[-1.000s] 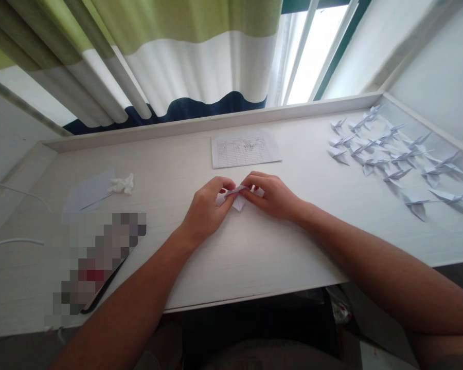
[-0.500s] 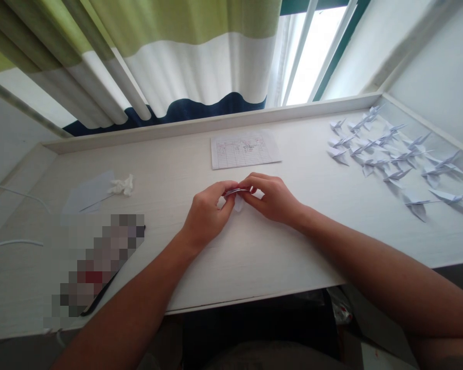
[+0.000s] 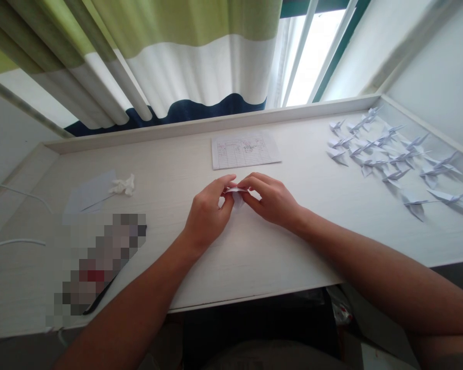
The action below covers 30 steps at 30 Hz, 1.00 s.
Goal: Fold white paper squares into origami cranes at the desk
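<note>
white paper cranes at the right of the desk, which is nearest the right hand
The white paper crane at the group's near left corner; the other white paper cranes lie farther from the right hand.

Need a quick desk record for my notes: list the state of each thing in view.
Left hand, pinching the folded white paper from the left
Right hand, pinching it from the right
Folded white paper, creased, held between both hands
Paper cranes, folded, lying in loose rows
Ruled sheet, flat on the desk
Tissue, crumpled
Curtain, hanging, drawn across most of the window
</note>
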Each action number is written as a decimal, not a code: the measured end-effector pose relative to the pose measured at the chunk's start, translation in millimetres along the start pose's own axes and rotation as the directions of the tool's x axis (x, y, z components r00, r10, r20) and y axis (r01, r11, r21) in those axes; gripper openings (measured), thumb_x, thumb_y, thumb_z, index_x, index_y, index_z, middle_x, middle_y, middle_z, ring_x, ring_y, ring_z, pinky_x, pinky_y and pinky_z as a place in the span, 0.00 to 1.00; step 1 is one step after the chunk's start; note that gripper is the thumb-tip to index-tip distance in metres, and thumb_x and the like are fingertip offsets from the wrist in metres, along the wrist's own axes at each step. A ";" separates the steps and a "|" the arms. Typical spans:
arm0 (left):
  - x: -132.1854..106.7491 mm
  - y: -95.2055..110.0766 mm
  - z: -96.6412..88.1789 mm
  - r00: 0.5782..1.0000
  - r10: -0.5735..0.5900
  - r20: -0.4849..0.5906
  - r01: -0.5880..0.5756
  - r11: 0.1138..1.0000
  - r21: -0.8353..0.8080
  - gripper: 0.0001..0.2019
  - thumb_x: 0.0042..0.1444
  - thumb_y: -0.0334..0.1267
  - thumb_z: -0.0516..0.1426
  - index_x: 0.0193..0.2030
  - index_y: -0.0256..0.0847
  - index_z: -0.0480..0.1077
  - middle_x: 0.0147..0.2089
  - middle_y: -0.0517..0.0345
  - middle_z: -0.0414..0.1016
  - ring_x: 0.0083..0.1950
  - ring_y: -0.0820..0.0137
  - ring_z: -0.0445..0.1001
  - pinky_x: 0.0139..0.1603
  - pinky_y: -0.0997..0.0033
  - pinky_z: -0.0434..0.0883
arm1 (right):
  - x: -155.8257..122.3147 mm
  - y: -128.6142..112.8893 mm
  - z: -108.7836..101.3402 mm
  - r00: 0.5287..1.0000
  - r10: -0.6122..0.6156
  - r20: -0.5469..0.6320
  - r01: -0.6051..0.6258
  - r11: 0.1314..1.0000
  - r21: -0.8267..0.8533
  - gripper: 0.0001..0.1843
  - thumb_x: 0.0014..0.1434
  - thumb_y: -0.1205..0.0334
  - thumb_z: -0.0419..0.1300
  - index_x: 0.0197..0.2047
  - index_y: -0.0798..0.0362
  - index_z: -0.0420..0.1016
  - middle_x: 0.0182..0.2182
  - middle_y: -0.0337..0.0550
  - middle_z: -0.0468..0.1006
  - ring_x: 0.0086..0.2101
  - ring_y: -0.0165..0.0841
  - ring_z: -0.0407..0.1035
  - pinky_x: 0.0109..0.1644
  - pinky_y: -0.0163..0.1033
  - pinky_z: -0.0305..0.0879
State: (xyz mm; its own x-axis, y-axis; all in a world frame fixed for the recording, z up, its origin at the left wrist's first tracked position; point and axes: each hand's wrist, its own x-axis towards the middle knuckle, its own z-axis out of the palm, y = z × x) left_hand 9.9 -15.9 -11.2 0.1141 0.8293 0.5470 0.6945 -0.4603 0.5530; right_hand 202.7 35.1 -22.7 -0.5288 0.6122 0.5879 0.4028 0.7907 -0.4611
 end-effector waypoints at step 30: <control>-1.3 15.3 0.4 0.994 -0.084 -0.069 0.076 0.990 -0.115 0.07 0.63 0.32 0.59 0.48 0.44 0.74 0.41 0.59 0.85 0.41 0.68 0.84 0.46 0.67 0.81 | 3.4 -11.2 -7.1 0.994 -0.098 -0.044 0.088 0.978 -0.190 0.06 0.73 0.62 0.58 0.46 0.48 0.77 0.42 0.47 0.85 0.41 0.40 0.76 0.45 0.46 0.71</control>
State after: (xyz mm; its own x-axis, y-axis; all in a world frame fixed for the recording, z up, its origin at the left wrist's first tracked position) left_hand 20.7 -24.0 -3.6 0.0058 0.8411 0.5409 0.6148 -0.4296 0.6614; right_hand 201.7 28.4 -10.8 -0.5325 0.5312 0.6589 0.4893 0.8285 -0.2725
